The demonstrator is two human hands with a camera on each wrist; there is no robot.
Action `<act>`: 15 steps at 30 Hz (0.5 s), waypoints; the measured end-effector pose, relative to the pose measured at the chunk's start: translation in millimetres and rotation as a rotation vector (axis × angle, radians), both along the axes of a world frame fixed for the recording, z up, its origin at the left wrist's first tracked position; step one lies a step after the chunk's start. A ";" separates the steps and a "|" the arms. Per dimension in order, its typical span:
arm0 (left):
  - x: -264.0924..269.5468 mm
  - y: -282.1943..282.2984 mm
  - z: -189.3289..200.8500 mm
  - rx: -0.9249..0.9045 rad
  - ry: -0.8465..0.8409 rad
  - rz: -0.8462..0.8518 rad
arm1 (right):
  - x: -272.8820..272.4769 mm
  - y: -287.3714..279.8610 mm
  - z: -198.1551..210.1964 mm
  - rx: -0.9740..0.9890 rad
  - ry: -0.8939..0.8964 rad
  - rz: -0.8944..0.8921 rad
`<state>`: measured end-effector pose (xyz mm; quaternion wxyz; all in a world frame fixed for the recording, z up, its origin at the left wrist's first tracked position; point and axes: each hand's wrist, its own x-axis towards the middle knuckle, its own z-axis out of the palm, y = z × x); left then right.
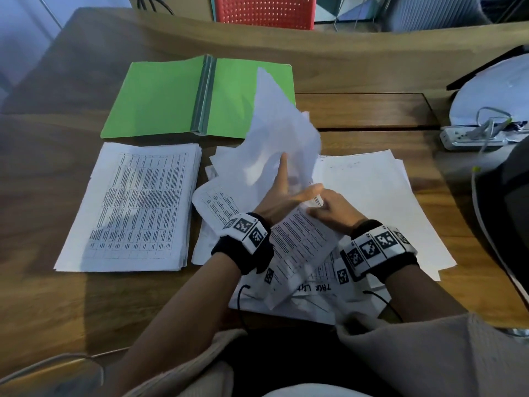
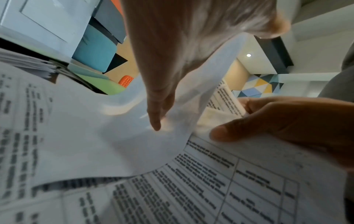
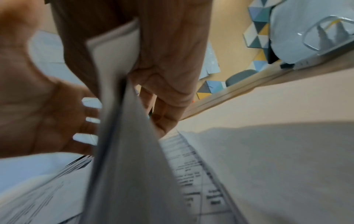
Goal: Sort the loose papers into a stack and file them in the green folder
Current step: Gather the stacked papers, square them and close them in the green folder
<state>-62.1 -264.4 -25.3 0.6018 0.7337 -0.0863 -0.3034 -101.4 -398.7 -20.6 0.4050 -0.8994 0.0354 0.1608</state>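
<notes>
The green folder (image 1: 166, 96) lies open at the far middle of the wooden table (image 1: 51, 310). In front of it on the left is a squared stack of printed papers (image 1: 137, 207). To the right spreads a messy pile of loose papers (image 1: 372, 202). Over this pile my right hand (image 1: 332, 210) pinches the lower edge of a bundle of sheets (image 1: 280, 133) that stands up and curls toward the folder. My left hand (image 1: 286, 193) lies flat against the bundle with straight, spread fingers. The right wrist view shows the right thumb and fingers (image 3: 168, 68) clamped on the bundle's edge (image 3: 118, 63).
A white power strip (image 1: 472, 136) with cables lies at the right edge beside a white round object (image 1: 492, 90). A dark bulky object (image 1: 512, 196) stands at the far right. A red chair (image 1: 266, 10) is behind the table. Bare wood shows at the front left.
</notes>
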 end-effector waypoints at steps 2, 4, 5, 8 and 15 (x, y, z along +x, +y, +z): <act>-1.2 -3.5 1.5 0.002 -0.051 0.051 | 0.8 5.5 -1.2 -0.078 0.015 0.032; -1.2 -6.3 5.7 0.018 -0.098 0.199 | 1.3 14.6 -3.2 -0.117 0.018 0.034; 0.3 -6.3 6.1 0.016 -0.122 0.311 | 2.3 17.1 -7.4 -0.095 0.022 -0.006; 3.9 -2.3 20.5 0.003 -0.160 0.613 | 4.4 19.5 -4.6 -0.045 0.073 -0.073; 17.5 16.8 94.3 -0.331 -0.223 0.559 | 2.2 -6.9 -9.3 -0.073 0.048 -0.462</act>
